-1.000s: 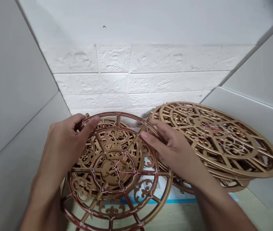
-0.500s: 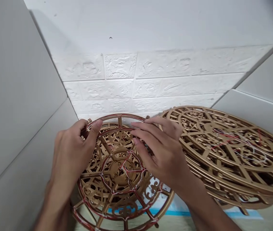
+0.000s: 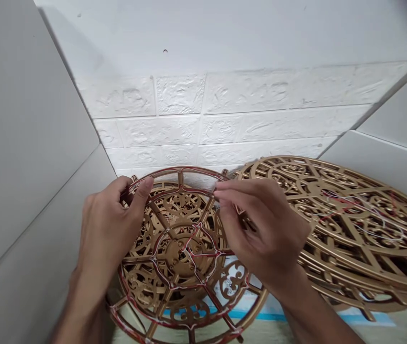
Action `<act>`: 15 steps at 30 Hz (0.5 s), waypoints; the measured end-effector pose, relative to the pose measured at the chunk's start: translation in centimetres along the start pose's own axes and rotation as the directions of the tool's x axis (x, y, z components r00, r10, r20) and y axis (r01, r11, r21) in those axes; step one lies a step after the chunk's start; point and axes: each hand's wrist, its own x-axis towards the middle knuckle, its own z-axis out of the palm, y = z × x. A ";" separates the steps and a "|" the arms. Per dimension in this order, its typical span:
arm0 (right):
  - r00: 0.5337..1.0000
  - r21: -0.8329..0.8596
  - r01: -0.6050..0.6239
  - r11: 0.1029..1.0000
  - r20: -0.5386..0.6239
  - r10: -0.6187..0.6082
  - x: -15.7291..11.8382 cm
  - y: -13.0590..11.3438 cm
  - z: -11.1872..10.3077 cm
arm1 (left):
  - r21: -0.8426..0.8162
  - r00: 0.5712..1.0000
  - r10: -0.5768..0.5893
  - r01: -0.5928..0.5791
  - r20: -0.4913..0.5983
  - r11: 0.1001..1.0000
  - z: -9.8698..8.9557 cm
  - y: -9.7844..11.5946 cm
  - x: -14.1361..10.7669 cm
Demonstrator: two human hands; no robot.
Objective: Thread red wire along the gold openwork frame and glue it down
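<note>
A round gold metal frame (image 3: 162, 306) with spokes and scrollwork is tilted up in front of me. Red and white wire (image 3: 198, 190) runs along its grooved rings and around its hub. My left hand (image 3: 108, 222) is closed around the upper left rim, thumb on top. My right hand (image 3: 266, 229) pinches at the inner ring on the upper right, where the wire meets its fingertips. The exact pinch point is partly hidden by the fingers. More gold scroll frames (image 3: 174, 205) show through the openings, beneath or behind the held one.
To the right lies a stack of larger oval-looking gold frames (image 3: 364, 248), with loose red and white wires (image 3: 379, 217) on top. A white and blue sheet (image 3: 257, 313) lies underneath. Grey panels (image 3: 31, 143) flank both sides, and a white brick-patterned wall (image 3: 178, 95) stands behind.
My right hand has turned and shifted right, its spread fingers drawing together into a pinch at the inner ring. My left hand keeps its hold on the rim.
</note>
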 end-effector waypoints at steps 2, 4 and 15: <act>0.998 0.003 -0.051 0.999 -0.029 0.052 0.2 0.1 -0.5 | -0.017 1.000 -0.011 0.011 -0.008 1.000 0.0 -0.1 0.1; 0.993 0.020 -0.111 0.994 -0.049 0.112 0.4 0.0 -1.0 | -0.038 0.999 -0.023 0.022 -0.026 0.999 0.0 -0.4 0.1; 0.988 0.053 -0.142 0.988 0.074 0.138 0.6 -0.7 -1.6 | -0.058 0.998 -0.026 0.022 -0.063 0.998 0.0 -0.4 0.0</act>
